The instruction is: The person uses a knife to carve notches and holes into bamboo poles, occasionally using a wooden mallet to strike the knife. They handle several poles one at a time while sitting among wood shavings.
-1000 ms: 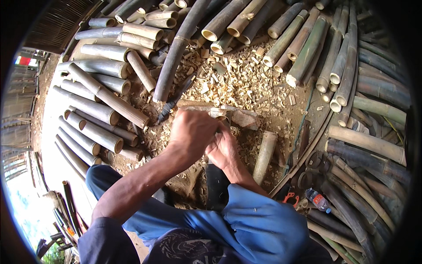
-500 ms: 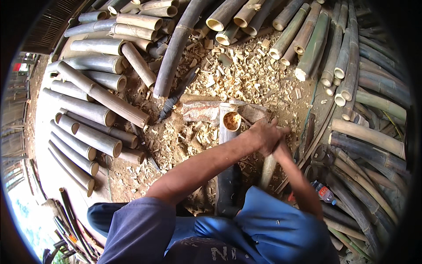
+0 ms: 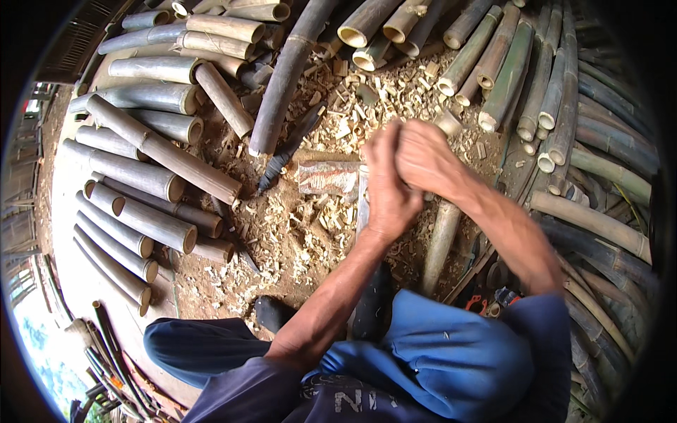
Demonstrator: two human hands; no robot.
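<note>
My left hand (image 3: 392,194) and my right hand (image 3: 427,156) are closed, pressed together in front of me. Whatever their fingers wrap round is mostly hidden. A pale, blunt-ended piece (image 3: 448,122) shows just beyond my right hand; whether it belongs to what I grip, I cannot tell. Behind my left hand and wrist a bamboo tube (image 3: 362,204) points away from me, its mouth covered from view. To the left of the hands lies a flat, reddish-brown, rough piece of wood (image 3: 328,178). A pale pole (image 3: 441,243) rests on the ground below my right wrist.
Wood shavings (image 3: 338,127) cover the ground around the work. Cut bamboo tubes (image 3: 159,215) lie in rows on the left, with more bamboo (image 3: 504,92) at the far right. A dark-wrapped tool (image 3: 273,171) lies left of the wood. My dark shoe (image 3: 273,312) stands nearby.
Both hands have moved away from me and to the left, from beside the tube's mouth to over it. The shavings-filled mouth, visible before, is now hidden. My right forearm has swung outward.
</note>
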